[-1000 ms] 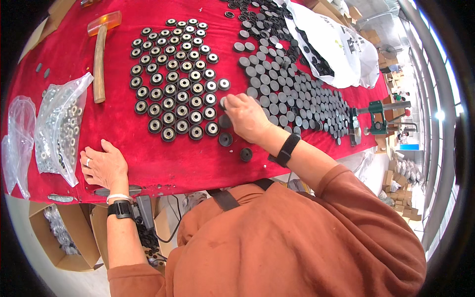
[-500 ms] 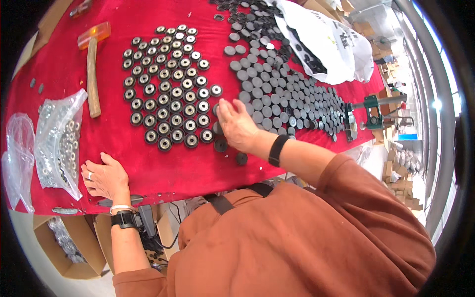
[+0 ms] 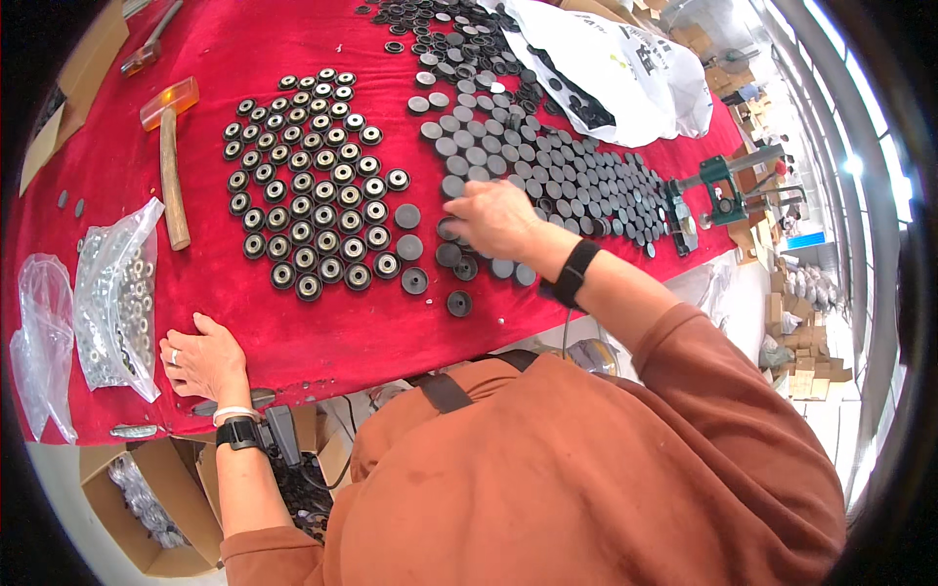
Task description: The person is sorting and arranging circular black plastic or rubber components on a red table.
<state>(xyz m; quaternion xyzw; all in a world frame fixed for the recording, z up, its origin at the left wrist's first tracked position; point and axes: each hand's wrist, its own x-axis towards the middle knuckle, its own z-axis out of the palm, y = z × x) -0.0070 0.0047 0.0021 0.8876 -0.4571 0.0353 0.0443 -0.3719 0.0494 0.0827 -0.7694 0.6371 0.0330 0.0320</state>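
My right hand (image 3: pixel 496 217) is over the left edge of a large spread of grey round caps (image 3: pixel 547 166). Its fingers are bent down and closed on a grey cap (image 3: pixel 448 230), mostly covered by the fingertips. Left of it lie rows of black round caps with metal bearings (image 3: pixel 327 210) in their middles. Two grey caps (image 3: pixel 408 217) sit along the right side of these rows, with a few hollow black caps (image 3: pixel 459 303) nearby. My left hand (image 3: pixel 207 361), holding nothing, rests with fingers apart near the table's front edge, beside a clear bag of small metal rings (image 3: pixel 117 303).
A mallet (image 3: pixel 171 166) with an amber head and a hammer (image 3: pixel 149 51) lie at the left. A white bag (image 3: pixel 625 78) spills black parts at the back. A green hand press (image 3: pixel 723 190) stands at the right end of the red-covered table (image 3: pixel 362 337). Cardboard boxes (image 3: pixel 147 508) are below.
My right hand has moved right and slightly up, away from the bearing rows, uncovering grey caps beside them. Its fingers have curled more. My left hand stays in place; the view has shifted slightly.
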